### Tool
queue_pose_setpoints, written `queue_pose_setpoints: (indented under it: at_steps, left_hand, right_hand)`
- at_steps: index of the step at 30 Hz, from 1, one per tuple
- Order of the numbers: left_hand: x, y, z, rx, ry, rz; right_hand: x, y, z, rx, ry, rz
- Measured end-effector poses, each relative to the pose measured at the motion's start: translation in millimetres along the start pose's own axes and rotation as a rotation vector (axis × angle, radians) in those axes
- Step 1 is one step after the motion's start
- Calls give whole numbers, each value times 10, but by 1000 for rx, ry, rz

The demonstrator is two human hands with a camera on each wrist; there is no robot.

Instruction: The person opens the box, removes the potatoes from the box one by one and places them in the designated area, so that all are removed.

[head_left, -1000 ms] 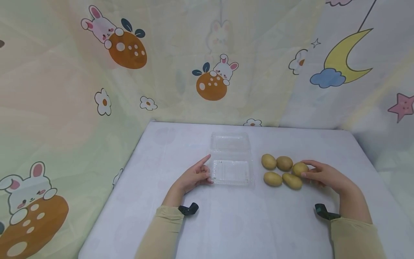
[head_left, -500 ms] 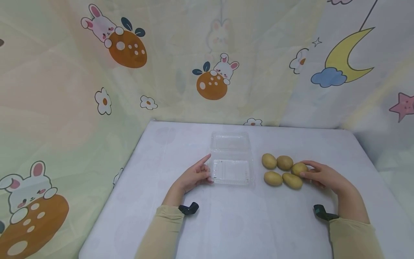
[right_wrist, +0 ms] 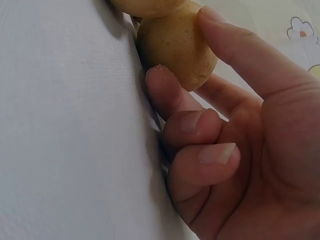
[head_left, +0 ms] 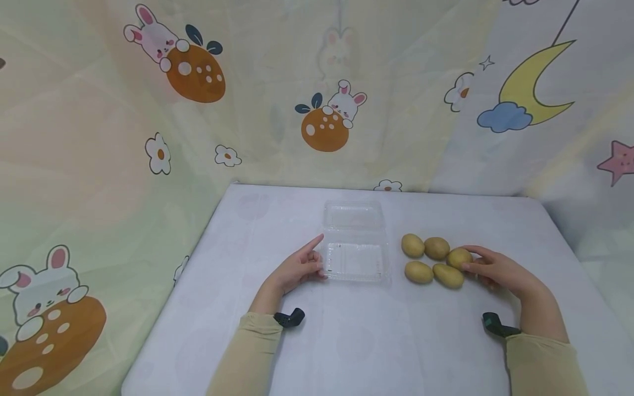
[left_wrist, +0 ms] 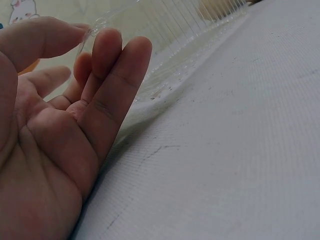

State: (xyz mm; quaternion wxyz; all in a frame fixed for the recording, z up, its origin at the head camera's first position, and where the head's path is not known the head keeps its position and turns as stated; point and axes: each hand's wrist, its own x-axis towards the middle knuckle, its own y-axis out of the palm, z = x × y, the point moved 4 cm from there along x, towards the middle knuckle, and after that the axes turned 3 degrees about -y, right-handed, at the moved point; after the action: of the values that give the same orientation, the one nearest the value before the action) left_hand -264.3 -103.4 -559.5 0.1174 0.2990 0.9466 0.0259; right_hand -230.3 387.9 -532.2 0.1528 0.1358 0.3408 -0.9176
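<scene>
A clear plastic clamshell box lies opened flat on the table, its lid folded back toward the wall. My left hand pinches the left rim of the box between thumb and curled fingers, while the index finger stretches along its side. On the right, my right hand has thumb and fingers around a rounded potato at the right end of a small group. Its ring and little fingers are curled in below. Beside that potato lie an elongated potato and several others, including a darker one.
The white-covered table carries everything. A patterned cloth wall with rabbits and flowers rises behind its far edge and along the sides. Black wrist cameras sit at both sleeves.
Both hands keep nearly the same place and hold. The whole view shifts up very slightly; the box and potatoes stay where they were.
</scene>
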Motion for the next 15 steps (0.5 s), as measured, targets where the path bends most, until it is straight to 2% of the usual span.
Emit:
queue_pose_setpoints:
  at_steps: [15]
  left_hand:
    - [2,-5,-6,-15,-9,0]
  right_hand:
    - [2,-14,-96,77,-46,-10]
